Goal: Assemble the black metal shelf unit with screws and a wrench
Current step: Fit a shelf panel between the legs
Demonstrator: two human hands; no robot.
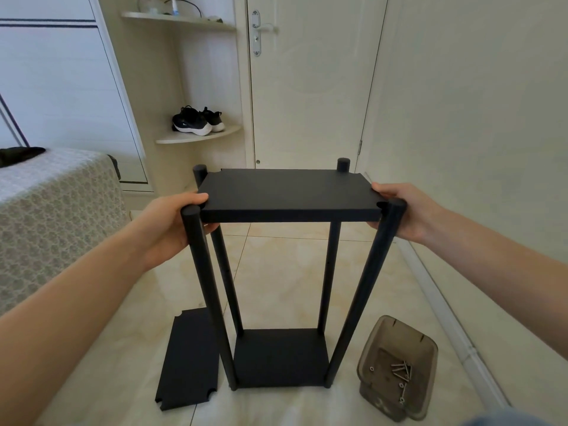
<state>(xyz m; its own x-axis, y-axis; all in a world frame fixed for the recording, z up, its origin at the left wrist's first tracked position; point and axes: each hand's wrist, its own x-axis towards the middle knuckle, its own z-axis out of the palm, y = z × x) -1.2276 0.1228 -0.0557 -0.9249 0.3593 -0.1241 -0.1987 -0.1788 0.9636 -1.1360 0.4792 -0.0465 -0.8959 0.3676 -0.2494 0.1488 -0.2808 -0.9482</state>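
The black metal shelf unit stands upright on the tiled floor, with a bottom panel (279,358) fixed between four round posts, such as the near left post (209,296). A top shelf panel (285,190) sits level between the post tops. My left hand (170,229) grips the panel's left edge, thumb on top, just behind the near left post. My right hand (399,210) holds the right edge the same way beside the near right post (365,290). A loose black shelf panel (189,361) lies flat on the floor to the left. No wrench is visible.
A smoky plastic container (396,367) with several silver screws (401,370) lies on the floor at the right. A bed with a patterned cover (52,210) is at the left. A closed door (310,84) and corner shelves with black shoes (196,119) stand behind.
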